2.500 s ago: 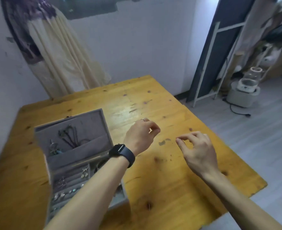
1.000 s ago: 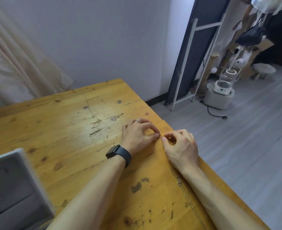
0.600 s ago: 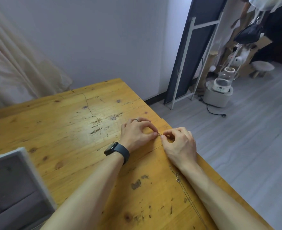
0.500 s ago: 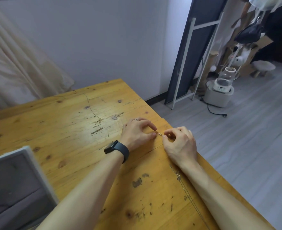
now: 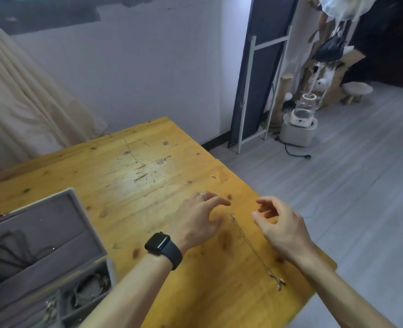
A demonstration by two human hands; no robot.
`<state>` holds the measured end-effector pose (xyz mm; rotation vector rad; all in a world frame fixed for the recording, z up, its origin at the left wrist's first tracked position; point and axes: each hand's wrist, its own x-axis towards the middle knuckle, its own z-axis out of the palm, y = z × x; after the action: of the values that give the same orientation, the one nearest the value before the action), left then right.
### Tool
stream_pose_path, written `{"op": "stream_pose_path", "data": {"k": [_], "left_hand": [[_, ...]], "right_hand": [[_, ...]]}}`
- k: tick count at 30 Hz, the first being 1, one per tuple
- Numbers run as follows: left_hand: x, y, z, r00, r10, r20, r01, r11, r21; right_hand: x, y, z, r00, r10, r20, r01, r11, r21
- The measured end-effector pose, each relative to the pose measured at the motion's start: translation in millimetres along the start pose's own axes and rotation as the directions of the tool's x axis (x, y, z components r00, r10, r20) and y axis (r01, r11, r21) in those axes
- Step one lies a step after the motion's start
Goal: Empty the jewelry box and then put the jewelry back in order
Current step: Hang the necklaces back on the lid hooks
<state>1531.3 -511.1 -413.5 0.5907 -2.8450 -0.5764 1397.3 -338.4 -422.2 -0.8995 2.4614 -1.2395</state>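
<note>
The left hand point(image 5: 195, 221) and right hand point(image 5: 281, 228) hover over the wooden table point(image 5: 124, 185), fingers loosely spread and holding nothing. Between them a thin necklace point(image 5: 252, 246) lies stretched out, its pendant end beside the right forearm. The open jewelry box point(image 5: 42, 233) sits left of the left forearm.

Your jewelry box point(image 5: 42, 245): grey, lid up, dark cords in the lid pocket, small bits in lower compartments. Right of box, well apart, you've got a thin necklace point(image 5: 251, 245) lying stretched straight, pendant end nearest you. Tiny gold piece point(image 5: 214, 176) sits farther back, right of box.
</note>
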Motion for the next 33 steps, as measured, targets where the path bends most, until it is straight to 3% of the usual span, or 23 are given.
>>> {"op": "stream_pose_path", "data": {"k": [3,7,12,17,20,27,31,33], "left_hand": [[-10.5,13.9,16.7,0.999,0.044,0.014,-0.045,0.995,0.084],[-17.1,21.8,32.4,0.988,0.128,0.081,-0.148,0.923,0.355],[-23.4,27.1,36.5,0.993,0.114,0.025,-0.115,0.913,0.391],[-34.1,33.9,44.3,0.992,0.041,-0.117,0.007,0.923,0.386],[-39.4,34.6,48.6,0.991,0.062,-0.118,-0.006,0.903,0.429],[-48.8,16.8,27.7,0.985,0.134,-0.109,-0.090,0.936,0.341],[-49.6,-17.9,8.5,0.971,0.181,-0.159,-0.109,0.919,0.378],[-42.8,-37.1,-1.8,0.974,0.124,-0.192,-0.045,0.928,0.369]], "right_hand": [[-52.1,13.7,-10.7,1.000,-0.019,-0.014,0.018,0.997,-0.080],[-111.4,37.5,-14.3,0.991,-0.112,-0.068,0.093,0.967,-0.238],[-136.7,50.8,1.3,0.968,-0.199,-0.155,0.149,0.947,-0.283],[-142.0,54.8,10.2,0.954,-0.182,-0.239,0.129,0.967,-0.222],[-144.8,53.8,10.3,0.952,-0.190,-0.242,0.135,0.965,-0.224],[-130.0,37.9,-1.6,0.985,-0.163,-0.061,0.136,0.939,-0.315],[-77.9,17.3,-8.1,0.992,-0.120,0.047,0.123,0.989,-0.084],[-36.6,4.2,-3.0,0.991,-0.106,0.081,0.105,0.994,0.025]]}}
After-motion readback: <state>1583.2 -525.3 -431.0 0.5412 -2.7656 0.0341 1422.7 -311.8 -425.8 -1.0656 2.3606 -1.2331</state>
